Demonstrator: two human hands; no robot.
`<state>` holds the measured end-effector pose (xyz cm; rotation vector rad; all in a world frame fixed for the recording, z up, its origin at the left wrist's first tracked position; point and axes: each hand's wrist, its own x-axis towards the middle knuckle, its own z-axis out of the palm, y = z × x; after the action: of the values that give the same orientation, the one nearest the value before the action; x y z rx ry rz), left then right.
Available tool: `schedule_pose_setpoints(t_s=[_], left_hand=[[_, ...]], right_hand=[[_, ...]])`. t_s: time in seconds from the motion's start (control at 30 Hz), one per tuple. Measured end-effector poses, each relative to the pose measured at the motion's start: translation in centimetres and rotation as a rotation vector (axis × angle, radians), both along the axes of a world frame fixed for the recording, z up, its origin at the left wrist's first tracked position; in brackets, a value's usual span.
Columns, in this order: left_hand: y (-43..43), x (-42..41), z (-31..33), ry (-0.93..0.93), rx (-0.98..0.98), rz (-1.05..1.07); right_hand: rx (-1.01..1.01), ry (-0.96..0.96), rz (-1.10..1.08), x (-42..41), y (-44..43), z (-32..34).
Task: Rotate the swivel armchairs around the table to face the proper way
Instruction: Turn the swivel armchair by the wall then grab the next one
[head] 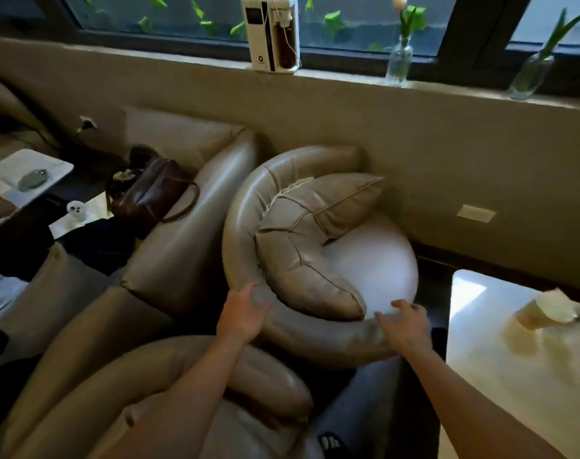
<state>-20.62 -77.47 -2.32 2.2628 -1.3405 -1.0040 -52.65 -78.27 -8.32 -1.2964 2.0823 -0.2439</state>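
A round beige leather swivel armchair (374,260) stands by the wall under the window, its curved backrest roll running along the left and near side. Two matching cushions (301,246) lie on its seat. My left hand (244,311) grips the backrest roll at its near-left part. My right hand (404,323) rests on the near end of the roll, fingers spread. A second beige armchair (169,385) sits under my forearms at the bottom. The glossy pale table (500,359) lies to the right.
Another beige armchair (189,246) at the left carries a brown handbag (149,190). A person in dark trousers (93,243) sits further left by a white table (27,173). Glass vases (399,62) and a white appliance (270,31) stand on the windowsill.
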Motion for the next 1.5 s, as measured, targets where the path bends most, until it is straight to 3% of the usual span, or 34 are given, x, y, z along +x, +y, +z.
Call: schedule_pose_setpoints(t_s=[0.2,0.37,0.5,0.67,0.97,1.33,1.5], left_hand=[[-7.2,1.0,-6.4,-0.155,0.175,0.105],[-9.8,2.3,-10.8,-0.223,0.272,0.157],[-10.7,2.4,-13.4,-0.261,0.253,0.142],[-10.5,2.5,-15.3,-0.331,0.155,0.148],[-11.0,5.5,-15.7,-0.314,0.072,0.115],[-15.4,14.6,-15.8,-0.38,0.053,-0.021],[-15.8,15.8,-15.2,-0.299,-0.034,0.013]], right_hand=[[0.157,-0.002,-0.128,-4.7,-5.8,-5.3],[0.237,-0.059,0.063,-7.6,-6.7,-8.9],[0.302,-0.157,0.097,-8.2,-7.4,-9.9],[0.324,-0.143,0.138,-8.2,-7.8,-10.5],[0.274,-0.158,0.01,-5.3,-6.0,-10.9],[0.2,-0.202,-0.139,5.4,-2.7,-11.8],[0.17,-0.267,-0.256,7.4,-2.1,-12.6]])
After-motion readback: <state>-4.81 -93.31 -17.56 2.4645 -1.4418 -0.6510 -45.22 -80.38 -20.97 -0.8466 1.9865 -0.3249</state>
